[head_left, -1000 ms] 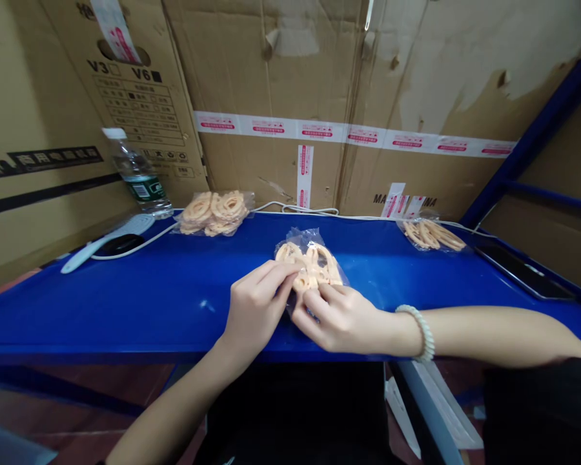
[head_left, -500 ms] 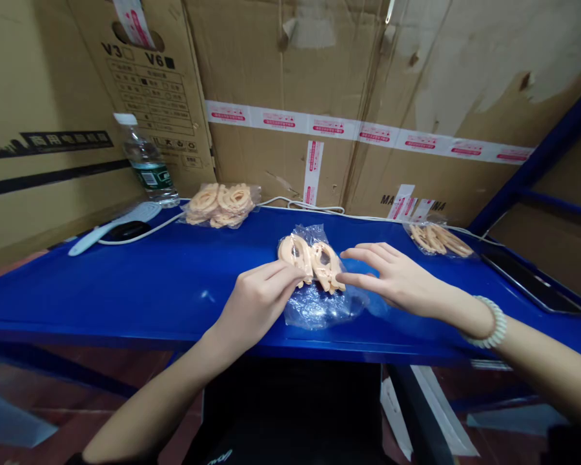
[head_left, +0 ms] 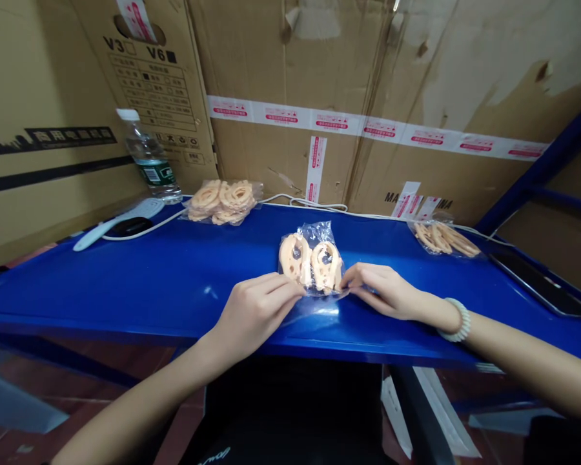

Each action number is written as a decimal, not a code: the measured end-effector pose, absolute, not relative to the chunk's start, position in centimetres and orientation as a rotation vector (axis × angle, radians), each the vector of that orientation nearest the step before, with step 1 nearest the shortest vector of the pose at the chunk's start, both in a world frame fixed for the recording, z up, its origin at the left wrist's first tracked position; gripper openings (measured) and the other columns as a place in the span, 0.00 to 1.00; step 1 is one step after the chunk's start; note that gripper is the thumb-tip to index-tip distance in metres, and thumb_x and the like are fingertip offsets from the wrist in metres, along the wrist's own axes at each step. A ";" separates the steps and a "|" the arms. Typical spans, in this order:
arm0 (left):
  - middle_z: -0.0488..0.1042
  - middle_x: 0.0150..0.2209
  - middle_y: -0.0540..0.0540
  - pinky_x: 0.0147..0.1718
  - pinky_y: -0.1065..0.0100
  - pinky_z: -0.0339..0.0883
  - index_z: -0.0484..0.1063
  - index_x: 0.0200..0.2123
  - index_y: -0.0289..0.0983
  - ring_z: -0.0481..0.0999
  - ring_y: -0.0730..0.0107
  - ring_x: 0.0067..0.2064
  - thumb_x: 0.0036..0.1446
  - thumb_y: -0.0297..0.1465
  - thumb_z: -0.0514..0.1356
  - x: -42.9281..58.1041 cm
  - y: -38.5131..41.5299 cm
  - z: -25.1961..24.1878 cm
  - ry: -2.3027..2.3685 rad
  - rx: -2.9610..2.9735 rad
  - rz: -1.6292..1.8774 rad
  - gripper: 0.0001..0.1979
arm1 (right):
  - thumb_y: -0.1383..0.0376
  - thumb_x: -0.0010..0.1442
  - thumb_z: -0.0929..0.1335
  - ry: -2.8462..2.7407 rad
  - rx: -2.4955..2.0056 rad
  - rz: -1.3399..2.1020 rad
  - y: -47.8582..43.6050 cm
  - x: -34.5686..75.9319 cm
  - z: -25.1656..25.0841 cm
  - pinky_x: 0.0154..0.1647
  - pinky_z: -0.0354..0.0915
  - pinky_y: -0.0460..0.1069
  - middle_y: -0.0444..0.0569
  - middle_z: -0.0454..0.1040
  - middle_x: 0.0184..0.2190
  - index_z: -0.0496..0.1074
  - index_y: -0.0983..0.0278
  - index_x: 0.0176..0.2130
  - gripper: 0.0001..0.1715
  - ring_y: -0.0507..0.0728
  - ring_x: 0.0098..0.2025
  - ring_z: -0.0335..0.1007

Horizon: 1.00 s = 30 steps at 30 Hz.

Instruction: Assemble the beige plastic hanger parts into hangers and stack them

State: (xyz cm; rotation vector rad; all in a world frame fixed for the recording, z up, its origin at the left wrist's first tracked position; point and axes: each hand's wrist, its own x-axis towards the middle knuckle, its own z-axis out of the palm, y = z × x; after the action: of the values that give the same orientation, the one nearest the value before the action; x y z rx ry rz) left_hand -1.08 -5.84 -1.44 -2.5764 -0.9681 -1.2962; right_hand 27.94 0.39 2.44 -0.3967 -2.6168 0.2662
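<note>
A clear plastic bag (head_left: 312, 258) holding orange plastic ring-shaped pieces lies on the blue shelf (head_left: 174, 284) in front of me. My left hand (head_left: 254, 310) pinches the bag's near left edge with fingers pressed together. My right hand (head_left: 385, 292), with a white bead bracelet on its wrist, pinches the bag's near right edge. Between the two hands the bag's open end is stretched flat on the shelf.
Another filled bag (head_left: 223, 201) lies at the back left, and a flatter one (head_left: 443, 237) at the back right. A water bottle (head_left: 148, 158), a white handled tool (head_left: 119, 223), a white cable (head_left: 310, 206) and a dark tablet (head_left: 537, 281) sit along the edges. Cardboard boxes (head_left: 319, 84) wall the back.
My right hand let go, swung out to the right, then came back and took the bag's right edge. The bag now lies flatter, its open end pulled taut towards me.
</note>
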 end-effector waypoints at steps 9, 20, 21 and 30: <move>0.80 0.42 0.46 0.42 0.64 0.71 0.74 0.51 0.38 0.78 0.66 0.43 0.73 0.34 0.54 -1.7 -7.6 -1.1 -1.035 -2.846 -1.380 0.12 | 0.63 0.74 0.63 -2.482 -0.601 0.654 -0.6 27.9 2.4 0.43 0.70 0.50 0.52 0.79 0.39 0.69 0.63 0.39 0.10 0.55 0.39 0.76; 0.79 0.45 0.44 0.46 0.65 0.72 0.71 0.56 0.37 0.76 0.66 0.47 0.71 0.26 0.55 -1.6 -7.5 -1.6 -1.139 -2.829 -1.427 0.13 | 0.55 0.73 0.64 -2.401 -0.788 0.811 -0.4 27.9 2.5 0.41 0.69 0.52 0.51 0.79 0.38 0.71 0.63 0.38 0.17 0.57 0.38 0.75; 0.78 0.44 0.44 0.45 0.66 0.72 0.72 0.54 0.37 0.77 0.66 0.46 0.71 0.25 0.55 -1.5 -7.4 -1.6 -1.165 -2.797 -1.449 0.12 | 0.54 0.73 0.64 -2.395 -0.807 0.805 -0.4 27.7 2.6 0.40 0.68 0.51 0.51 0.79 0.37 0.71 0.64 0.37 0.18 0.57 0.37 0.75; 0.80 0.40 0.46 0.40 0.67 0.71 0.73 0.48 0.36 0.81 0.66 0.40 0.70 0.26 0.54 -0.9 -6.2 -0.2 -1.398 -2.729 -1.354 0.09 | 0.50 0.70 0.67 -2.135 -0.896 1.006 0.1 26.5 1.8 0.35 0.69 0.49 0.46 0.77 0.29 0.68 0.62 0.31 0.22 0.55 0.32 0.75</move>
State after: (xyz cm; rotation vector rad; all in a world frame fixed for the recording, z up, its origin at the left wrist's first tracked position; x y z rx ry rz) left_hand -0.95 -6.17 -0.17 -2.7290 -1.3980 -1.3540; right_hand 26.50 0.14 1.82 -0.8959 -2.1347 1.0060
